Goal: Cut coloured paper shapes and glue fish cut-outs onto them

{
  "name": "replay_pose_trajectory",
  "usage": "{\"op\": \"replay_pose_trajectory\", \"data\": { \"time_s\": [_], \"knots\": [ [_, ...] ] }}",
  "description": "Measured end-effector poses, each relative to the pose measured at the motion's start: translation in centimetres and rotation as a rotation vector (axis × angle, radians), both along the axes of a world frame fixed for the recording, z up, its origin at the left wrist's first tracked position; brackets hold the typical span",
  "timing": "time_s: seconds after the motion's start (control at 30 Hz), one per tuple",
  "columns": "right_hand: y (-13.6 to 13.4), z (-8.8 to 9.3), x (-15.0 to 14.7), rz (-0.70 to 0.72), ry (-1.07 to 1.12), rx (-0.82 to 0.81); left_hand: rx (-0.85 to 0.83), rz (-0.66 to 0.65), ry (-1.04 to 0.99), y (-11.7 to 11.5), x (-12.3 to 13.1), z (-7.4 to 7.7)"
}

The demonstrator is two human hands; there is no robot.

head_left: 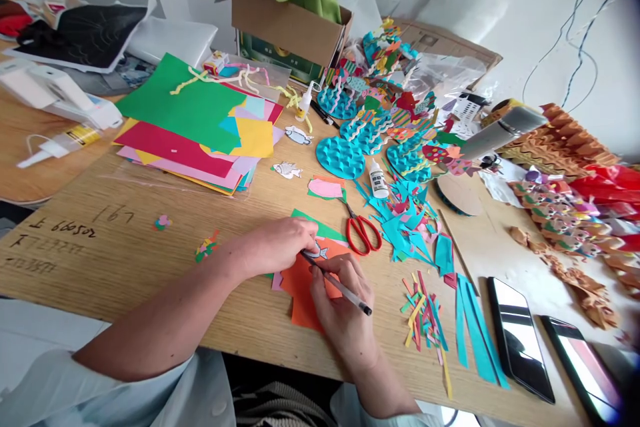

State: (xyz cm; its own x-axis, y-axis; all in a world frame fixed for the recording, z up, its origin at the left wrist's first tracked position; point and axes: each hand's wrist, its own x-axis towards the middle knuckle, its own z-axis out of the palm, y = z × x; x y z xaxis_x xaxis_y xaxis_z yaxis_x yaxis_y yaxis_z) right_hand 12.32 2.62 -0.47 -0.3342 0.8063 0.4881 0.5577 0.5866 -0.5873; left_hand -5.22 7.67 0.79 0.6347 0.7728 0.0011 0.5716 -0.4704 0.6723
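Observation:
My right hand (pixel 347 300) grips a pen (pixel 345 290) with a clear barrel and black end, its tip down by my left fingers. With bent, closed fingers, my left hand (pixel 293 243) holds a small paper fish cutout (pixel 320 252) against the orange paper (pixel 305 297); the fingers hide part of the fish. Green paper (pixel 313 221) and a pink edge show beneath the orange sheet. Red-handled scissors (pixel 363 233) lie just right of the sheets. Beyond my hands are a pink paper shape (pixel 325 188) and a white fish cutout (pixel 287 169).
Coloured paper sheets (pixel 185 107) are stacked at the left. Blue scraps (pixel 407 217) and thin strips (pixel 425 313) lie at the right, near two phones (pixel 520 330). A glue bottle (pixel 379 180) stands by blue discs (pixel 340 157). A cardboard box (pixel 285 20) sits at the back.

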Motion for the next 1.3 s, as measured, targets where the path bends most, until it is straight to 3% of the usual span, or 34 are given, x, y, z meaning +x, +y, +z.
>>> {"op": "replay_pose_trajectory", "data": {
  "time_s": [0.77, 1.1, 1.3],
  "knots": [
    [-0.28, -0.16, 0.51, -0.016, -0.030, -0.006, -0.015, 0.025, 0.040, -0.14, 0.06, 0.29],
    [0.31, 0.14, -0.04, -0.158, 0.025, -0.082, 0.016, 0.007, 0.038, -0.08, 0.13, -0.05],
    [0.30, 0.08, 0.00, -0.164, -0.004, -0.094, 0.028, 0.001, 0.045, -0.09, 0.13, -0.04]
  ]
}}
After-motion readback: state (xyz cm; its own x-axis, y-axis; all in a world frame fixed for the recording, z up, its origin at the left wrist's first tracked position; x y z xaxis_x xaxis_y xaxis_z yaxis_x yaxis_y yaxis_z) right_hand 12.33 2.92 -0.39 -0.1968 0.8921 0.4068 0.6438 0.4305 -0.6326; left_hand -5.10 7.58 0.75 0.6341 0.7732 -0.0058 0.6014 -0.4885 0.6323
